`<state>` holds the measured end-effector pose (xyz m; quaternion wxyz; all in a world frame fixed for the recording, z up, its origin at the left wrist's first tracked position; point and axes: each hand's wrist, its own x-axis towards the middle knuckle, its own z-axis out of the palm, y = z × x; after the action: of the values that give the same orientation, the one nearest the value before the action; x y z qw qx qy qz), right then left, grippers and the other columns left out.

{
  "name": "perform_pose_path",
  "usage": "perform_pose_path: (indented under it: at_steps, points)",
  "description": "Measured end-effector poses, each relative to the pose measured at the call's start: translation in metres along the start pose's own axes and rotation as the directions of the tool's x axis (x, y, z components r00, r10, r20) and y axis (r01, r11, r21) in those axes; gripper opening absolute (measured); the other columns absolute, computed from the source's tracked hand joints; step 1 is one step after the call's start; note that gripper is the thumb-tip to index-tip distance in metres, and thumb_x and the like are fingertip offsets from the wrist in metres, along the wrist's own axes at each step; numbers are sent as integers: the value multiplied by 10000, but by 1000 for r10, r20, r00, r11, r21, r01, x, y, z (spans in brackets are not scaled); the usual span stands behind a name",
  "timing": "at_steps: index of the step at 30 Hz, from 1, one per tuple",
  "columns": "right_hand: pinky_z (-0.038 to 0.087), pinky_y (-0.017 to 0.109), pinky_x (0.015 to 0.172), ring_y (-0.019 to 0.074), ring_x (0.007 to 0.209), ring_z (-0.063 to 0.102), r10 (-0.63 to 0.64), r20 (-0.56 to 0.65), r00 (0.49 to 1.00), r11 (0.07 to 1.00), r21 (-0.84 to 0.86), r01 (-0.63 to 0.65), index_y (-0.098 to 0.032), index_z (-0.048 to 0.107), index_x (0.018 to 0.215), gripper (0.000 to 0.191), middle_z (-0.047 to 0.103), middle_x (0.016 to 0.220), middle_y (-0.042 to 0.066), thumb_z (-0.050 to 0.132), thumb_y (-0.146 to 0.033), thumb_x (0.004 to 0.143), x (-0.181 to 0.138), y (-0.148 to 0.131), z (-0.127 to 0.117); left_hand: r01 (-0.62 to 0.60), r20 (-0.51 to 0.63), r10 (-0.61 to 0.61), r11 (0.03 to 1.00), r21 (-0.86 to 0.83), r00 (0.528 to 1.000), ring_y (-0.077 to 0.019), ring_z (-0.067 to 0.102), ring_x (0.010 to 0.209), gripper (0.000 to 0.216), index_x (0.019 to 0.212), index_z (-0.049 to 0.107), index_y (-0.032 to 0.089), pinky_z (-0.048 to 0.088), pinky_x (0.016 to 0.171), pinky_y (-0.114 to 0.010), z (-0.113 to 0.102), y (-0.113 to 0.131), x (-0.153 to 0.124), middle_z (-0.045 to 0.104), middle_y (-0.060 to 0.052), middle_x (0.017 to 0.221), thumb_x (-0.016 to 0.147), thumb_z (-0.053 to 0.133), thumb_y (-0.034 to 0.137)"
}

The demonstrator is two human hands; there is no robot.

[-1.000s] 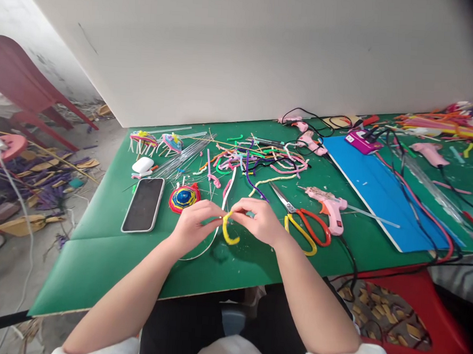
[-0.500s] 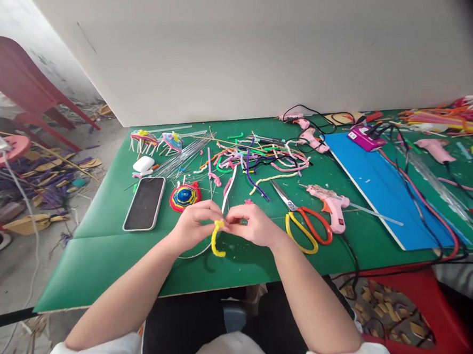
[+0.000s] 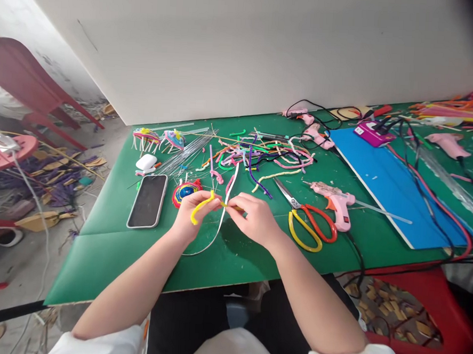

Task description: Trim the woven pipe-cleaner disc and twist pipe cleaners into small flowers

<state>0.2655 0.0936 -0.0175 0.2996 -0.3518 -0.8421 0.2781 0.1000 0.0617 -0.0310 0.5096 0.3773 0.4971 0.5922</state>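
A yellow pipe cleaner (image 3: 197, 212) is pinched in the fingertips of my left hand (image 3: 186, 216), its bent tail hanging over the fingers. The fingertips of my right hand (image 3: 255, 221) are pinched close by, on the pipe cleaner's other part, which runs between both hands. A thin white cord (image 3: 217, 232) runs past the fingertips and curves down onto the table. Partly behind my left hand lies a round disc with coloured rings (image 3: 186, 192). To the right of my right hand are scissors (image 3: 306, 216) with one yellow and one orange handle.
A phone (image 3: 147, 201) and a white case (image 3: 146, 162) lie on the left of the green table (image 3: 107, 260). Behind my hands is a pile of coloured pipe cleaners (image 3: 257, 154). A pink glue gun (image 3: 341, 205), a blue board (image 3: 388, 191) and a purple power strip (image 3: 373, 133) are at the right.
My hands have risen slightly away from me. The yellow pipe cleaner's loose end has gone from hanging below the fingers to lying over my left hand. The view has shifted slightly.
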Motion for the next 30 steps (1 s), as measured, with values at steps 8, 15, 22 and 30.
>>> perform_pose_path:
  at_steps: [8,15,22,30]
  points:
    - [399,235,636,112,672,537,86,60,994,960,260,-99,-190,611,782,176,602,748,6,506,-301,869,3,2,-1,-62,-30,70,976,207,997,-159,652,665,171,750,669,182,528,697,-299,1,5,-4,699,-18,737,667,726,319]
    - [355,216,520,92,537,461,221,156,963,897,355,-264,-187,576,769,211,495,588,-40,482,-350,866,4,3,-17,-70,-24,82,947,314,996,-154,648,642,163,732,677,177,513,655,-266,2,9,-5,695,-22,668,748,650,338]
    - [407,239,623,122,664,565,197,114,974,936,275,-221,-204,621,832,170,636,745,0,517,-337,850,2,3,-17,-31,-26,44,933,358,999,-156,632,637,179,714,661,177,486,638,-263,2,13,-3,668,-15,656,742,647,353]
    - [367,230,605,96,591,495,154,154,976,925,325,-197,-208,644,852,187,614,702,-18,487,-307,876,3,-4,-11,-151,190,95,940,307,977,-109,480,630,465,489,583,162,406,629,-255,3,10,-8,554,-33,697,845,493,447]
